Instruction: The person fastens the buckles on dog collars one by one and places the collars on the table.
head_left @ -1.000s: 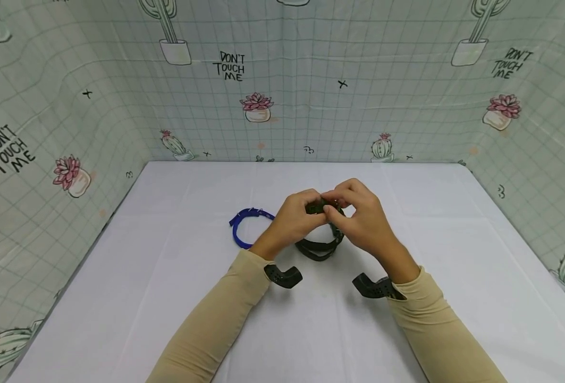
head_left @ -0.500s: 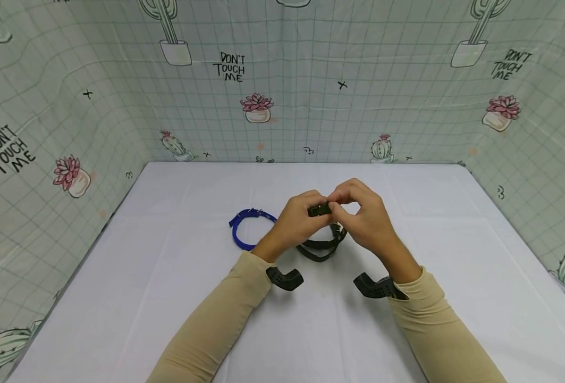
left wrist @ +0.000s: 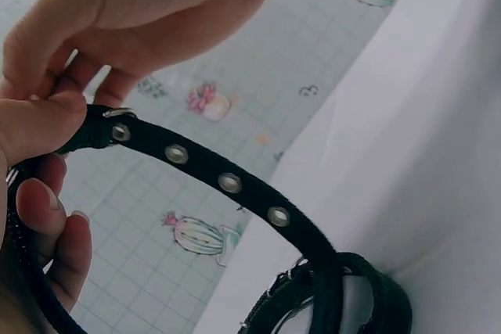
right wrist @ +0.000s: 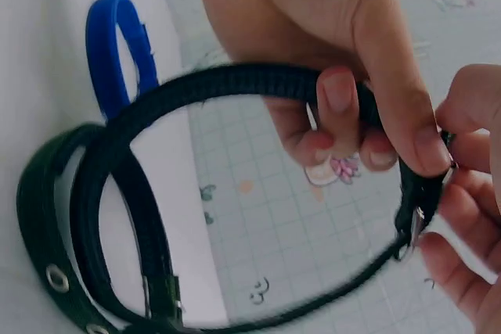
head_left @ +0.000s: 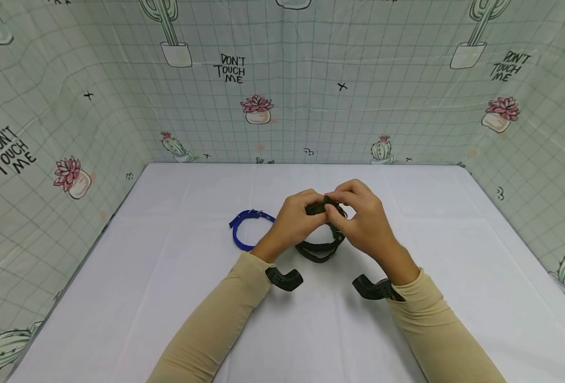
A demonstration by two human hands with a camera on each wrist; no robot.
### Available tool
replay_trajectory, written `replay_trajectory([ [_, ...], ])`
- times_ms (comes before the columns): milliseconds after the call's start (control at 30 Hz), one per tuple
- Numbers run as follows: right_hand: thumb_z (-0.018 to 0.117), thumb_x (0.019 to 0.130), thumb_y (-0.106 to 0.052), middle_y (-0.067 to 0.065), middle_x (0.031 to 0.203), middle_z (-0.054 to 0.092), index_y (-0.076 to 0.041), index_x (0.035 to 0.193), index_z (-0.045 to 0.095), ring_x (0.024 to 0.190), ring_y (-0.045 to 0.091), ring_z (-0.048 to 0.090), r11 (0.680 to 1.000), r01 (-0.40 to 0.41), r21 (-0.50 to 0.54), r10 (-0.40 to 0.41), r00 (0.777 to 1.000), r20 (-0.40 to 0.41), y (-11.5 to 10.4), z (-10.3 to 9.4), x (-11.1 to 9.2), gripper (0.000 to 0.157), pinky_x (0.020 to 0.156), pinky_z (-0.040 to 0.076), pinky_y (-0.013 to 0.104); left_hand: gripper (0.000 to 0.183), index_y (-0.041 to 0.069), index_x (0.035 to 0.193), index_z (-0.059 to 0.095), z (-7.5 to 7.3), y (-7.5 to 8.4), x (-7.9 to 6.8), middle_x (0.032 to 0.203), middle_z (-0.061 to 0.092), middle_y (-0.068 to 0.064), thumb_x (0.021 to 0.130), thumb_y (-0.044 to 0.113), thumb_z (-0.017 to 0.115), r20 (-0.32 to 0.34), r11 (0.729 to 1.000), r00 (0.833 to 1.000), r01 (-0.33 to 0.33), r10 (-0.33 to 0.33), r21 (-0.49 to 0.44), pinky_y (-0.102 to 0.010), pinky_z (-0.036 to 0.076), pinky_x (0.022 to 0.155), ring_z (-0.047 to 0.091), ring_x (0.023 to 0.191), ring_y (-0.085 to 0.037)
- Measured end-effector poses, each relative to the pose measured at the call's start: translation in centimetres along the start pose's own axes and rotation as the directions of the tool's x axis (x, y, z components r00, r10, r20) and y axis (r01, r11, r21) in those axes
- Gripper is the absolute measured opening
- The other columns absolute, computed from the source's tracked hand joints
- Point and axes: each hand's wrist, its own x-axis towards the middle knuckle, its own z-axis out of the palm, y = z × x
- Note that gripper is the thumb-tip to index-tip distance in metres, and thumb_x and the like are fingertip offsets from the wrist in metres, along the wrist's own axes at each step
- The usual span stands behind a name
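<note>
A dark collar (left wrist: 254,197) with metal eyelets and a buckle is held up in a loop by both hands. My left hand (head_left: 294,219) grips the strap near the buckle, its thumb (right wrist: 429,149) pressed on the band. Opposite, my right hand (head_left: 365,221) pinches the strap by the buckle (right wrist: 417,228) between thumb and fingertips. The fingers partly hide the strap's end. Below the hands, another dark green collar (right wrist: 47,232) with eyelets stands curled on the table. To the left lies a blue collar (head_left: 244,246), buckled into a ring, partly behind my left wrist.
A white-covered table (head_left: 119,298) spreads beneath both arms. Behind it and at the sides hangs a grid-patterned cloth (head_left: 301,111) printed with cacti. A black strap-on device (head_left: 284,279) sits at the left wrist, and a similar black device (head_left: 374,287) at the right.
My right hand's fingertips shifted slightly right, then back left against the strap, where a dark strap end now shows between them. My left hand keeps its grip. The blue collar has stayed put.
</note>
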Motion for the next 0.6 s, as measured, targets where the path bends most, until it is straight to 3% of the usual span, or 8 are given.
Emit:
replay_trajectory([
  [300,0.069,0.086,0.002,0.017,0.101,0.061,0.008,0.101,0.073,0.092,0.027,0.059,0.994,0.106,-0.003,-0.106,0.992,-0.074,-1.6,0.6,0.5,0.017,0.080,0.047,0.027,0.015,0.005,0.109,0.071,0.3,0.4,0.0,0.100,0.068,-0.003,0.095,0.011,0.070,0.026,0.997,1.000,0.006,-0.004,-0.071,-0.026,0.056,0.074,0.064,0.085,-0.012],
  [400,0.069,0.085,0.003,0.017,0.101,0.062,0.008,0.102,0.073,0.092,0.028,0.060,0.994,0.106,0.026,-0.103,0.990,-0.095,-2.0,0.8,0.4,0.018,0.079,0.047,0.025,0.018,0.005,0.111,0.072,0.5,0.3,0.0,0.100,0.071,-0.003,0.094,0.012,0.072,0.031,0.998,0.999,0.015,-0.013,-0.067,-0.025,0.056,0.076,0.066,0.087,-0.009],
  [600,0.071,0.085,0.004,0.016,0.102,0.063,0.007,0.104,0.074,0.092,0.028,0.061,0.994,0.096,0.055,-0.089,0.989,-0.120,-2.4,1.1,0.5,0.019,0.080,0.047,0.024,0.017,0.003,0.109,0.073,0.6,0.1,-0.2,0.097,0.072,-0.004,0.094,0.012,0.072,0.013,0.998,0.999,-0.036,0.036,-0.058,-0.024,0.055,0.071,0.064,0.081,-0.009],
])
